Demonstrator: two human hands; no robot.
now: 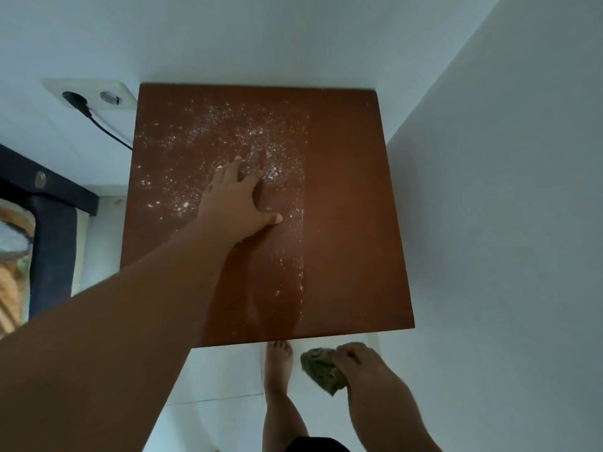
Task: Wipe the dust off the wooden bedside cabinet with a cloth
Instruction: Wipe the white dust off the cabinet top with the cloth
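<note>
Looking down from head height onto the square top of the wooden cabinet (346,197), which stands in a corner between two pale walls (489,158). White dust (208,138) speckles the top around and beyond the left hand (233,203), thickest past the fingertips and to that hand's left; a thin straight line of dust runs just to the right of the thumb, and the wood beyond that line looks clean. Left hand: laid flat on the top with fingers spread wide and nothing held, the thumb pointing right and the forearm crossing the near-left edge of the cabinet. Right hand (362,363): held below the front edge of the cabinet and apart from it, fingers closed around a crumpled green cloth (321,370), which bulges out to the left of the knuckles. A bare foot (277,363) stands on the light floor (225,380) just left of the cloth. Well to the left of the flat hand, a wall socket (89,96) with a black cable (104,128) plugged in sits beside the cabinet's far corner, above a dark bed frame (52,223).
</note>
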